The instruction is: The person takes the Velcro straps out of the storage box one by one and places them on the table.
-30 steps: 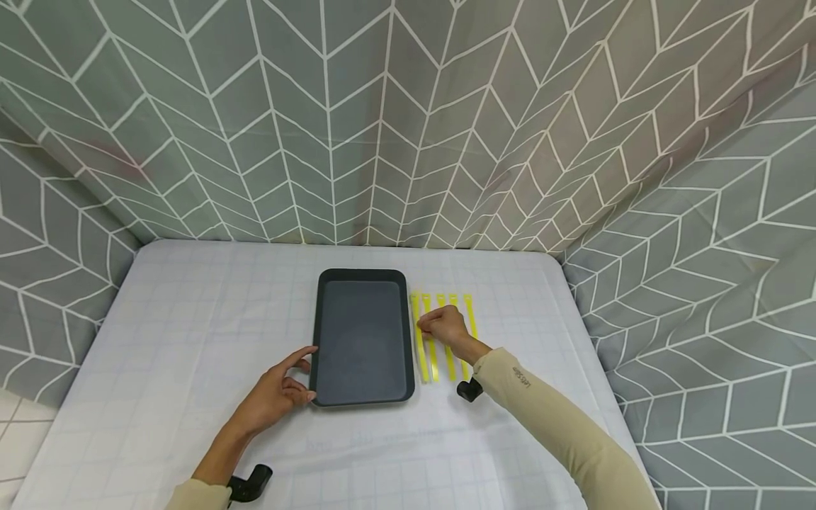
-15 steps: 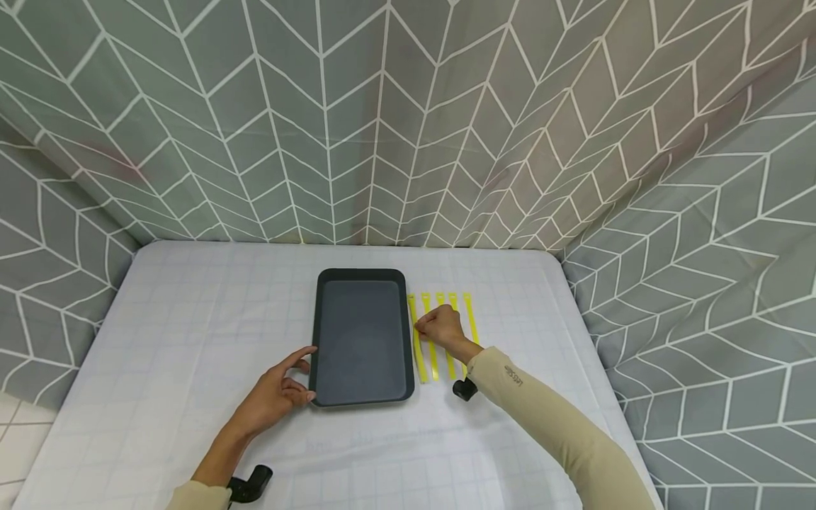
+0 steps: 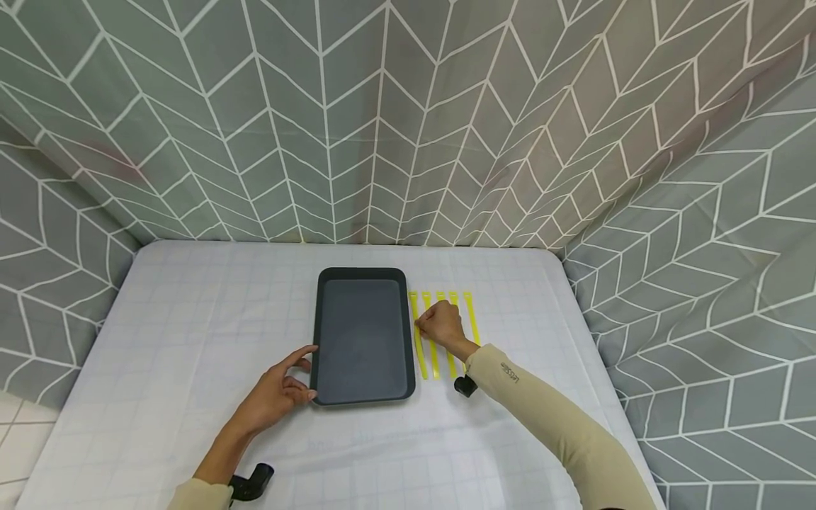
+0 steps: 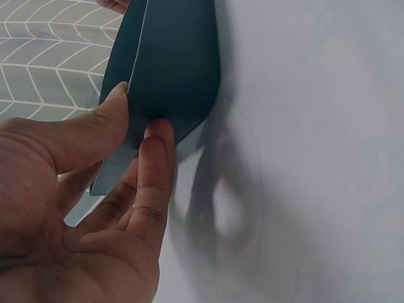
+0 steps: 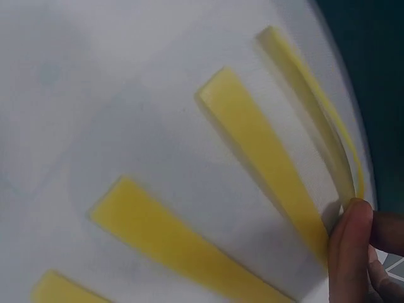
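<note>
A dark grey rectangular baking tray (image 3: pixel 365 340) lies on the white-covered table. My left hand (image 3: pixel 274 397) holds its left side near the front corner; in the left wrist view the thumb lies at the rim and fingertips touch the outer wall (image 4: pixel 180 57). Just right of the tray, my right hand (image 3: pixel 444 327) pinches the leftmost flat yellow strip (image 5: pixel 309 82) between thumb and finger. That strip bows upward at the pinch, close beside the tray. Several more yellow strips (image 5: pixel 259 151) lie side by side under and around the right hand, partly hidden by it.
The white tablecloth (image 3: pixel 210 319) extends around the tray. Grey chevron-patterned curtains (image 3: pixel 357 142) stand at the table's back and sides. A black wrist camera (image 3: pixel 251 483) sits below the left hand, another black camera (image 3: pixel 465 386) under the right wrist.
My right hand has shifted slightly left and a little away from me, with the leftmost strip pinched and moved slightly with it. The left hand and tray stay in place.
</note>
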